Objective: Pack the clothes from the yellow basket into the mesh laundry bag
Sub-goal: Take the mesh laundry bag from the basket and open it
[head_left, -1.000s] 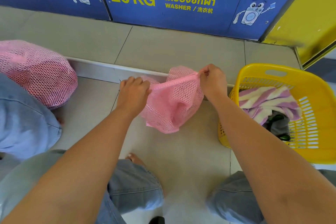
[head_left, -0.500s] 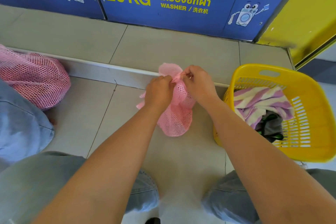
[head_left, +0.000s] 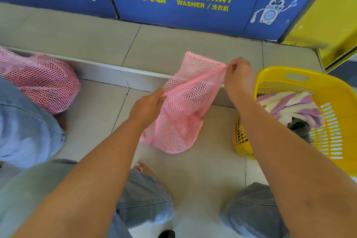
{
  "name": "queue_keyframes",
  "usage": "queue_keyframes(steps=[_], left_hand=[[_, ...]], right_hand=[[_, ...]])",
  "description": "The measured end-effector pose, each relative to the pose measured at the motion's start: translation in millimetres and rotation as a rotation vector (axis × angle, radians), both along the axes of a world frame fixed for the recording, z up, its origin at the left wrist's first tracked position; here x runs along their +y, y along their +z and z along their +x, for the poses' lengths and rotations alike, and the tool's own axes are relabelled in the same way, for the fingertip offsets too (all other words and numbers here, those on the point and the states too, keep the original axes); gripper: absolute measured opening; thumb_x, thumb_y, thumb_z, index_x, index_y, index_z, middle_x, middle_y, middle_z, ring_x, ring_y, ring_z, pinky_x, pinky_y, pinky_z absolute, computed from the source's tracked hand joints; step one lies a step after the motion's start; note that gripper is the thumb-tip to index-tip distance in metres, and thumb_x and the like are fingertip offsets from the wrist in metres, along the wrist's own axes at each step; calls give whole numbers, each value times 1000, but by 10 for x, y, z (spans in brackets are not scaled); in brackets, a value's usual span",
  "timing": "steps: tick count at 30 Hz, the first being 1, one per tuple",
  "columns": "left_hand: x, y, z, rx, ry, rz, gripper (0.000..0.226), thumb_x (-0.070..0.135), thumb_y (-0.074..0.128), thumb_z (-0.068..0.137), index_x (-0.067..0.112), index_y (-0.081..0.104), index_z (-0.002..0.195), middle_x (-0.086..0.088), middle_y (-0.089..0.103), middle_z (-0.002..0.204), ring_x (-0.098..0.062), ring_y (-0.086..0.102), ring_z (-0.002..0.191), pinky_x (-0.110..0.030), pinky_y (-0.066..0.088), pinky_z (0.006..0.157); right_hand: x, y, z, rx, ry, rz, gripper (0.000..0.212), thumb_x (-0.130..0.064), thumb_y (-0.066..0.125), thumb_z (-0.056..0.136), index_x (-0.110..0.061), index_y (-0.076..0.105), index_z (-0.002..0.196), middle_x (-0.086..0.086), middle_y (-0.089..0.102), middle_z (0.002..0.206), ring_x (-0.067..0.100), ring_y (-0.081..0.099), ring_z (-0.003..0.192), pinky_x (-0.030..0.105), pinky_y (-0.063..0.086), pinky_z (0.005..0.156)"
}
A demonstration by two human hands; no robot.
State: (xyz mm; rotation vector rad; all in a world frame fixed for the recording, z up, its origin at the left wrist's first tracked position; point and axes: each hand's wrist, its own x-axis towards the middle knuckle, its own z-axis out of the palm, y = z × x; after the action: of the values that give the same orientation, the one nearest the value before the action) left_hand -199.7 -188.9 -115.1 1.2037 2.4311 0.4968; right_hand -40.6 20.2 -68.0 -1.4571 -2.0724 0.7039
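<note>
Full pink mesh bag [head_left: 44, 81] sits far left on the floor. Left hand [head_left: 146, 107] and right hand [head_left: 238, 75] each pinch an end of the mesh laundry bag [head_left: 183, 114] rim, centre, held stretched. Yellow basket [head_left: 340, 102] at right holds a striped towel [head_left: 289, 106] and dark clothes.

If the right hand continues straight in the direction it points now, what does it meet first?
The right hand pinches the far end of the pink mesh bag and points up and away. Beyond it lies only the raised tiled step, then probably the blue washer panel. Depth is hard to judge.
</note>
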Motion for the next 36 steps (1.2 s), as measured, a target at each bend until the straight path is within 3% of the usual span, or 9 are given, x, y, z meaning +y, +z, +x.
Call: queue_keyframes(steps=[6,10,12,14,18,21,26,32,36], left_hand=[[338,236,177,-702,240,307,22,28,50,105,14,66,112,-17,71,113,-26,64,93,-36,50,80],[494,297,270,-1063,320,393,19,22,55,104,15,68,115,-11,75,104,-23,71,90,-38,55,85],[537,301,288,-1167,303,393,26,23,55,104,10,66,124,-9,75,100,-22,73,86,-37,58,81],[556,318,299,-1210,274,366,34,27,56,104,6,64,129,-8,76,97,-22,73,85,-35,59,76],[572,359,323,-1236,246,296,34,40,51,104,15,73,110,-4,78,92,-16,75,82,-29,60,70],[579,341,311,-1230,277,286,25,33,54,104,17,73,103,-1,74,88,-16,68,82,-28,56,72],[592,335,303,-1258,293,256,24,17,54,105,11,66,124,-4,72,95,-15,69,82,-30,57,77],[589,324,297,-1239,510,160,18,-1,54,100,15,61,97,-3,68,78,-11,66,55,-25,54,51],[576,370,312,-1213,616,-25,22,35,56,101,20,64,87,1,65,76,-13,56,66,-27,44,58]], right_hand=[[-180,-86,-119,24,-18,-204,29,-28,48,99,-8,51,119,14,58,123,35,58,108,38,44,85],[-461,-134,-169,-146,96,-448,54,-53,38,97,-6,63,107,15,69,110,34,63,95,32,44,79],[-590,-125,-181,-43,171,-645,62,-60,37,95,-6,65,101,13,72,97,31,70,81,36,56,79],[-688,-95,-168,93,181,-856,62,-68,39,91,-12,65,100,10,73,92,29,73,80,44,60,79],[-726,-73,-139,171,231,-898,61,-68,43,90,-16,71,105,9,75,95,26,74,85,42,61,77],[-696,-70,-112,307,207,-951,42,-50,53,95,-13,69,108,10,75,100,25,74,85,38,62,73],[-656,-125,-84,408,173,-968,21,-17,59,97,-7,64,114,11,74,93,20,73,73,32,61,58],[-589,-171,-86,365,81,-923,8,-8,59,95,-5,64,100,18,69,94,21,70,71,42,63,64],[-555,-171,-67,334,107,-876,10,-7,59,94,-14,62,88,8,65,74,13,63,52,45,62,66]])
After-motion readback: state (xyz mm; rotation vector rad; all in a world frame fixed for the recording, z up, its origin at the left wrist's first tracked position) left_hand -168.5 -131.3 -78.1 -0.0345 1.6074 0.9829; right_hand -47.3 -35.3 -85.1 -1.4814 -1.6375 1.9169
